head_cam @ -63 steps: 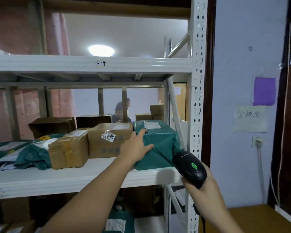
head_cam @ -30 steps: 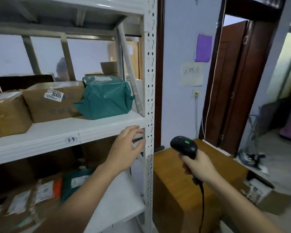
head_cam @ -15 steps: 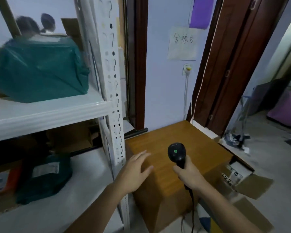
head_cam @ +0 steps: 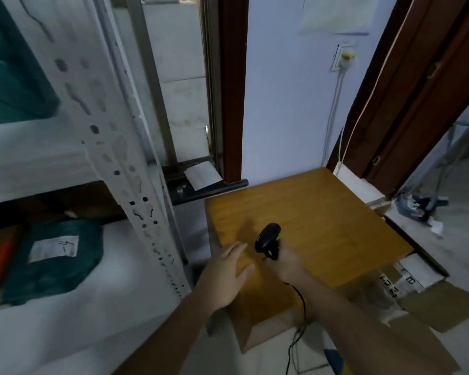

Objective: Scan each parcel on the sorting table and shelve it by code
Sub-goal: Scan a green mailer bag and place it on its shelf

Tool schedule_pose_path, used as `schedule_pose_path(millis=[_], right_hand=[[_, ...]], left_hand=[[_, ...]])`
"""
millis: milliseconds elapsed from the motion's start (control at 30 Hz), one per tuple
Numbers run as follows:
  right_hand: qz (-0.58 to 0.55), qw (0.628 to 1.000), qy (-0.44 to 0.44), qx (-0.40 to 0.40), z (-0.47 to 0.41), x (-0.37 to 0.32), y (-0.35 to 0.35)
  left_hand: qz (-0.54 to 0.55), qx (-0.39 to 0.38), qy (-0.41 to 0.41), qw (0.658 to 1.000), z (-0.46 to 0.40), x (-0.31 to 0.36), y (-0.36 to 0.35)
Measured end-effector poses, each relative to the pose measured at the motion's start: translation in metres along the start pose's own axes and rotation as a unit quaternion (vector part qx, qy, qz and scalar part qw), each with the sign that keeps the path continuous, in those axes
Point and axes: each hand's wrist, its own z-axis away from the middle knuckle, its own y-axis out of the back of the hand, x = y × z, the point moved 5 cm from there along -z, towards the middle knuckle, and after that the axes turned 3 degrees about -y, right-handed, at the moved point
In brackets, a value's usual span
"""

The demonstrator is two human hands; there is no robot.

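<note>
My right hand [head_cam: 284,262] grips the black barcode scanner [head_cam: 267,239] low over the wooden sorting table [head_cam: 322,220], its green light showing and its cable hanging off the front edge. My left hand [head_cam: 226,274] hovers open, fingers spread, over the table's left front corner and holds nothing. A teal bagged parcel [head_cam: 11,71] lies on the white shelf [head_cam: 33,161] at the upper left. Another teal parcel [head_cam: 54,259] with a white label rests on the lower shelf.
A white perforated shelf upright [head_cam: 114,163] stands between the shelves and the table. An open cardboard box [head_cam: 417,296] with parcels sits on the floor to the table's right. A brown door frame [head_cam: 406,104] and a wall socket [head_cam: 344,59] are behind.
The view has swung down and right from the shelf to the wooden table. My left hand let go of the teal parcel on the shelf and dropped beside the scanner hand.
</note>
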Motion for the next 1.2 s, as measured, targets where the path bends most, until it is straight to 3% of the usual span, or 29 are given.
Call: schedule_pose_path(millis=[400, 733, 1200], right_hand=[[0.057, 0.993, -0.074, -0.068, -0.102, 0.057, -0.090], [0.133, 0.986, -0.091, -0.037, -0.117, 0.059, -0.116], [0.134, 0.988, -0.070, 0.035, -0.094, 0.062, -0.100]], left_hand=[[-0.101, -0.052, 0.049, 0.992, -0.034, -0.036, -0.021], [-0.089, -0.042, 0.078, 0.992, -0.028, -0.066, -0.033], [-0.080, -0.054, 0.064, 0.993, -0.014, -0.057, -0.031]])
